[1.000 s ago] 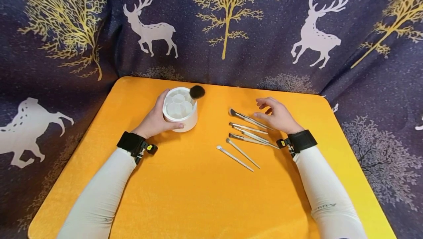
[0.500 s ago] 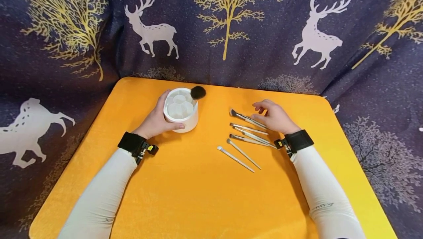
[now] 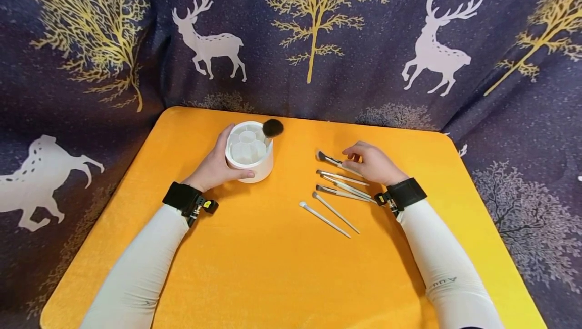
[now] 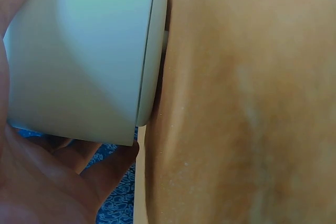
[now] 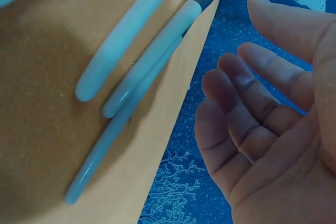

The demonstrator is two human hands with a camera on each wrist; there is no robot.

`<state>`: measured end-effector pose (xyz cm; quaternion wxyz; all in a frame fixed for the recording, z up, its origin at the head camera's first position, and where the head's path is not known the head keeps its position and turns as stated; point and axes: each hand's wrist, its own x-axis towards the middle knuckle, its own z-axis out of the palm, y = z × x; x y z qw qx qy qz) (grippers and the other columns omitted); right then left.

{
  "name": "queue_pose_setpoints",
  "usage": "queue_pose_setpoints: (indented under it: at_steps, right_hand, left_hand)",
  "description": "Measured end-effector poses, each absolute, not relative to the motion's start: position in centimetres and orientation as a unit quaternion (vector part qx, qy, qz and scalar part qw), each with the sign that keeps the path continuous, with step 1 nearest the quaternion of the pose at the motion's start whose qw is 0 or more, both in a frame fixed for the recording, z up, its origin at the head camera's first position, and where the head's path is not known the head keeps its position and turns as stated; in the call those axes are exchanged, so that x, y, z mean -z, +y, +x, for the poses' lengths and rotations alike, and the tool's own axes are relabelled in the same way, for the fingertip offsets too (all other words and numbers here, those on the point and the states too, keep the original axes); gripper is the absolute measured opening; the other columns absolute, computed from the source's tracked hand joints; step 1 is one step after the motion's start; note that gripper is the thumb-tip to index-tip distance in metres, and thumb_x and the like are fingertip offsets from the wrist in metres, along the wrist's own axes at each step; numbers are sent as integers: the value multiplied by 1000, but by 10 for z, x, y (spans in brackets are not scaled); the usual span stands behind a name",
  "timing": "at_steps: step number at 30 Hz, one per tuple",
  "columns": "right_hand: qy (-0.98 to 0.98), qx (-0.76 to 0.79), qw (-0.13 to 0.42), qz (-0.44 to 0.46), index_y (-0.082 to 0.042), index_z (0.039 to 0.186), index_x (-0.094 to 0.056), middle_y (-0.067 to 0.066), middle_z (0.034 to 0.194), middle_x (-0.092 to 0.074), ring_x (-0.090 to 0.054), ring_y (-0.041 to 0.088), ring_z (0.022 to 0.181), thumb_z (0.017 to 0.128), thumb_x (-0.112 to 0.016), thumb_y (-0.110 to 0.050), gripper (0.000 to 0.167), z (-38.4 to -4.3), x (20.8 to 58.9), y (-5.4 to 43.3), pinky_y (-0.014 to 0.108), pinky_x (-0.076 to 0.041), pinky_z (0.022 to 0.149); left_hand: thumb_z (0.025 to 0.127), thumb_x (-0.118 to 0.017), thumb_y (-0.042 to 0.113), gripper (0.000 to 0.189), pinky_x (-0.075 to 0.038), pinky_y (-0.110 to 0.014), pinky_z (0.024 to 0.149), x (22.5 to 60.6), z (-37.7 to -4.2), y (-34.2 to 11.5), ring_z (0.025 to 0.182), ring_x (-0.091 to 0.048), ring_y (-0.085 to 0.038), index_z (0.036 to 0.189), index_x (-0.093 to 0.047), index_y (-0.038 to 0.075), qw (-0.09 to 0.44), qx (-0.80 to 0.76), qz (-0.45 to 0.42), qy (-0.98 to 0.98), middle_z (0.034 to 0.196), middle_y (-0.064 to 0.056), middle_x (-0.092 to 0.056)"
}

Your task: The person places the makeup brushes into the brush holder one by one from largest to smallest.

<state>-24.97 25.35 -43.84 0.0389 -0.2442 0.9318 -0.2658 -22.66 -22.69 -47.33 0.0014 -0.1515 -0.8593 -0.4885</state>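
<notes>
head view: left hand (image 3: pixel 213 165) wraps fingers round white cup (image 3: pixel 263 166); right hand (image 3: pixel 374 163), fingers loosely bent, hangs near brushes (image 3: pixel 347 187).

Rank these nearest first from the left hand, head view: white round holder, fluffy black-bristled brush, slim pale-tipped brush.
1. Holder, in the left hand.
2. Fluffy brush, at the holder's right rim.
3. Pale-tipped brush, lying farther right.

Gold trees (image 3: pixel 312 36) and white deer (image 3: pixel 220 45) mark the speckled navy curtain (image 3: pixel 273 94) at 12 o'clock from an orange table (image 3: pixel 254 268), with a white cup (image 3: pixel 260 171), a black-headed brush (image 3: pixel 273 128) at its 2 o'clock and pale-handled brushes (image 3: pixel 325 220) at 4 o'clock, while white sleeves (image 3: pixel 132 268) wear black straps (image 3: pixel 178 196).
</notes>
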Motion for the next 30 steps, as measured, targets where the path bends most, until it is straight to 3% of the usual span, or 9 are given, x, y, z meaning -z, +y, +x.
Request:
queue_pose_setpoints:
  at_steps: [7, 22, 30]
  right_hand:
    - [937, 245, 45, -246, -1, 136, -76, 9, 109, -69, -63, 26, 96, 105, -81, -17, 35, -250, 444, 251, 46, -53, 85]
    - [943, 219, 54, -244, -4, 131, -79, 8, 107, -69, -64, 25, 93, 104, -82, -19, 31, -252, 449, 247, 44, -54, 85]
    - [944, 218, 58, -242, -5, 127, -81, 8, 106, -68, -61, 24, 90, 104, -82, -19, 27, -252, 451, 247, 43, -52, 82]
  left_hand:
    - [74, -108, 36, 147, -34, -67, 125, 475, -226, -228, 155, -41, -42, 179, -6, 37, 0, 486, -151, -861, 178, -16, -30]
    - [76, -108, 33, 145, -35, -67, 125, 474, -226, -227, 156, -39, -40, 180, -7, 31, -2, 495, -157, -855, 178, -14, -29]
    - [76, -107, 33, 145, -35, -67, 125, 474, -226, -227, 156, -40, -40, 179, -6, 34, -5, 495, -156, -855, 178, -14, -29]
